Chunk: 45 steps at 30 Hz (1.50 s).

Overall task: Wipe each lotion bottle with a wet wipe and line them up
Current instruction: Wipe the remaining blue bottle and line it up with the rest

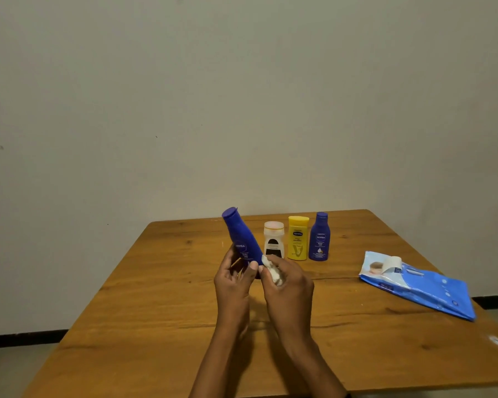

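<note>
My left hand [233, 284] grips a dark blue lotion bottle [240, 235] by its lower end, tilted with its cap up and to the left, above the wooden table [156, 297]. My right hand [288, 285] holds a crumpled white wet wipe [272, 272] against the bottle's base. Behind my hands three bottles stand upright in a row: a white bottle with a dark label [274, 239], a yellow bottle [298, 238] and a second dark blue bottle [319, 237].
A blue pack of wet wipes [420, 285] lies at the right of the table, its white flap peeled up. The table's far edge meets a plain wall. A small white mark [496, 341] sits near the right front corner.
</note>
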Motion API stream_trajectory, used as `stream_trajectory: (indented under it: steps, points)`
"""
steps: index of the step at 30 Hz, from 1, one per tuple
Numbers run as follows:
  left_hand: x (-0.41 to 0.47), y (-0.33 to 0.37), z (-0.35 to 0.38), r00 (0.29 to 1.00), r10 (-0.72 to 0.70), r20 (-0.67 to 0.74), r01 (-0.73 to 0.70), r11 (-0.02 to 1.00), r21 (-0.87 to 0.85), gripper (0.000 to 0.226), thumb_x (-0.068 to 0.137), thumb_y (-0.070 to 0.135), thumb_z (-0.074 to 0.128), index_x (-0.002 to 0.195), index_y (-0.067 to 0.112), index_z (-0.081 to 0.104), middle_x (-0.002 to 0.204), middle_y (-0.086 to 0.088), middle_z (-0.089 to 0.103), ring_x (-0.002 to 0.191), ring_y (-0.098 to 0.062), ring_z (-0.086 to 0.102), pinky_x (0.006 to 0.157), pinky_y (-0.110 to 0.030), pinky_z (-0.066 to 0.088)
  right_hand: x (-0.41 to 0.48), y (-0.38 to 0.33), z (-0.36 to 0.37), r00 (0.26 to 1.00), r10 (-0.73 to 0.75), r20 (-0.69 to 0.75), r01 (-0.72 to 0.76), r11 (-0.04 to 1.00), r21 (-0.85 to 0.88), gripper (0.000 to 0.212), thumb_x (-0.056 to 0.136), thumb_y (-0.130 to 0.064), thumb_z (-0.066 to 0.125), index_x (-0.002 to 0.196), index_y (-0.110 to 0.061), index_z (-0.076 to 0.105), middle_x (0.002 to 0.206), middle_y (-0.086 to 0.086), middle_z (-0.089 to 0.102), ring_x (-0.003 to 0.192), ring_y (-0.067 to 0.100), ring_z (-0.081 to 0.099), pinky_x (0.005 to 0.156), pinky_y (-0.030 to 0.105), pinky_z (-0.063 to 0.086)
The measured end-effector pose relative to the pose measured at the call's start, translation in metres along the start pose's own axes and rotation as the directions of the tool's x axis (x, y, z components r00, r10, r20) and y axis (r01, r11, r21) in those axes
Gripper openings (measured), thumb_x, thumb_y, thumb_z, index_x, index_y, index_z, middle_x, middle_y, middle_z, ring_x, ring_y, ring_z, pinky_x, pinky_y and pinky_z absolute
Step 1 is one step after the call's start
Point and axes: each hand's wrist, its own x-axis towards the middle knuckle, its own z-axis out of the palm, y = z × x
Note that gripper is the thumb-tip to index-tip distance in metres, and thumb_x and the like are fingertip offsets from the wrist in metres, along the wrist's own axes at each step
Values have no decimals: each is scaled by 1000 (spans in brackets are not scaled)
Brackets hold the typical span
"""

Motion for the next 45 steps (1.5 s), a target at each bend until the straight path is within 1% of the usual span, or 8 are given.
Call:
stream_trajectory:
  steps: [9,12,14,17,23,30,34,45]
  points:
    - [43,-22,-13,999,54,2,-54,977,205,54,87,2,71,135,21,55,124,4,68,111,-4,67,95,-32,57,29,25,33,989,136,64,-142,983,113,41,85,-25,73,124,-20,64,123,0,65,113,14,60,87,37,58]
    - [56,-37,-15,998,43,-38,-33,970,240,55,88,1,71,139,12,54,129,-4,66,114,-10,66,95,-27,56,35,35,51,982,179,63,-184,978,101,40,85,-24,74,123,-18,65,121,1,66,109,11,61,85,31,57]
    - [64,-48,-16,998,17,-60,-2,970,244,57,87,1,71,140,12,53,133,-6,64,118,-14,63,95,-27,56,36,42,63,977,211,37,-214,972,96,35,85,-23,74,119,-19,67,115,-1,67,95,-4,59,71,11,52]
    - [75,-65,-16,996,-51,-78,66,976,208,56,87,0,71,139,13,55,133,-8,65,121,-22,63,102,-48,52,37,53,79,965,263,-7,-262,963,58,29,85,-24,73,114,-21,70,104,-8,67,82,-18,49,55,-1,39]
    - [95,-84,-13,993,-98,-62,109,971,212,53,87,-7,68,135,11,57,132,-11,64,122,-27,62,103,-56,49,45,76,99,945,326,-39,-326,945,0,24,85,-28,72,109,-25,71,100,-6,72,86,7,65,65,23,54]
    - [115,-100,-10,995,-47,-83,68,961,269,49,86,-7,68,129,14,59,129,-5,64,121,-20,61,102,-44,53,59,87,118,933,349,-84,-354,934,-50,19,83,-29,74,102,-25,74,96,-6,73,80,7,64,59,19,45]
    - [124,-106,-12,996,-23,-88,50,947,319,49,86,-7,67,132,9,58,130,-7,64,111,-6,63,88,-22,57,64,91,126,932,351,-85,-357,932,-63,21,81,-28,76,102,-24,73,96,-3,73,84,13,67,63,25,51]
    - [133,-115,-9,997,-5,-83,33,938,345,49,87,-6,67,132,11,57,130,-5,62,112,-8,62,96,-30,55,67,94,131,934,348,-85,-354,932,-76,28,84,-26,74,112,-22,71,103,-2,73,90,13,68,67,23,52]
